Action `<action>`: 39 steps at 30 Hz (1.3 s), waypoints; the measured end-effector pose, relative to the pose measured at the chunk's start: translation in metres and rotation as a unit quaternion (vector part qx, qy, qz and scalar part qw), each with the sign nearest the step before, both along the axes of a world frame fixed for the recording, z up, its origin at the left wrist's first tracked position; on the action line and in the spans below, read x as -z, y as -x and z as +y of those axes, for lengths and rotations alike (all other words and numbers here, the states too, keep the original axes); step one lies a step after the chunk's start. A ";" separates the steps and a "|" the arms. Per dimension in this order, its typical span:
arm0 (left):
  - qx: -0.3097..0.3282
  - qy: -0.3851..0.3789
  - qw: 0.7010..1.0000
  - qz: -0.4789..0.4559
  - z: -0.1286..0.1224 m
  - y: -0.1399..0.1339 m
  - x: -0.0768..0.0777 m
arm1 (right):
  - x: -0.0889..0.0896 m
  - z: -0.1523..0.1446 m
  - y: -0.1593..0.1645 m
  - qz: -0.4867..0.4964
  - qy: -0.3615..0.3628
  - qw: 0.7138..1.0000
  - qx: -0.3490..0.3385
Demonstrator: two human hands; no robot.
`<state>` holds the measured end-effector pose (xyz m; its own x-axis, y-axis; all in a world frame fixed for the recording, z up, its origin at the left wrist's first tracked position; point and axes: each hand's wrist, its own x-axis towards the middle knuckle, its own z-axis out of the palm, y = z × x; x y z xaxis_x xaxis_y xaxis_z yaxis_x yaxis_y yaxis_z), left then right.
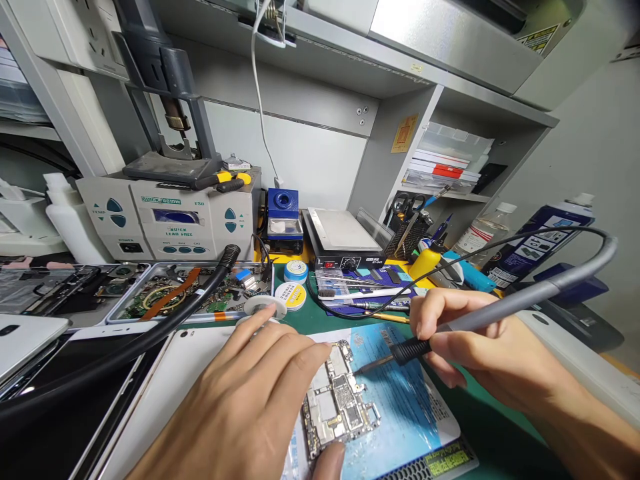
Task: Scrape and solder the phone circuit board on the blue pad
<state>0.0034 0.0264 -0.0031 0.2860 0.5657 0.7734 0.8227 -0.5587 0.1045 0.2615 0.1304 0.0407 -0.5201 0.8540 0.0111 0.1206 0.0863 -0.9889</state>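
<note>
My right hand (480, 353) holds a soldering iron (500, 307) like a pen, with its fingers closed round the black ribbed grip. The iron's tip is at the right edge of a phone circuit board (333, 400), which lies on a blue and white card (395, 393). My left hand (260, 393) reaches over the board from the left: its index finger rests at the upper edge and its thumb at the lower edge, steadying it. The other fingers stretch toward a small white spool (265, 305), apparently touching it.
A hot air station (170, 220) stands back left, its black hose (165, 333) crossing the left side. Phones lie beneath it. Behind are flux tins (296, 271), a blue iron stand (284, 207) and a heating plate (345, 233). The iron's cable loops right, near bottles and a spray can (540, 240).
</note>
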 end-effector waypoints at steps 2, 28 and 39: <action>0.000 -0.006 1.000 0.000 -0.001 0.000 0.001 | 0.000 0.000 0.000 -0.002 -0.005 1.000 0.002; -0.009 0.008 1.000 0.007 0.001 0.000 -0.001 | 0.000 -0.001 0.001 -0.003 -0.005 1.000 0.009; -0.046 0.053 0.997 -0.026 -0.003 -0.005 0.004 | 0.001 -0.001 0.000 -0.001 -0.006 1.000 0.013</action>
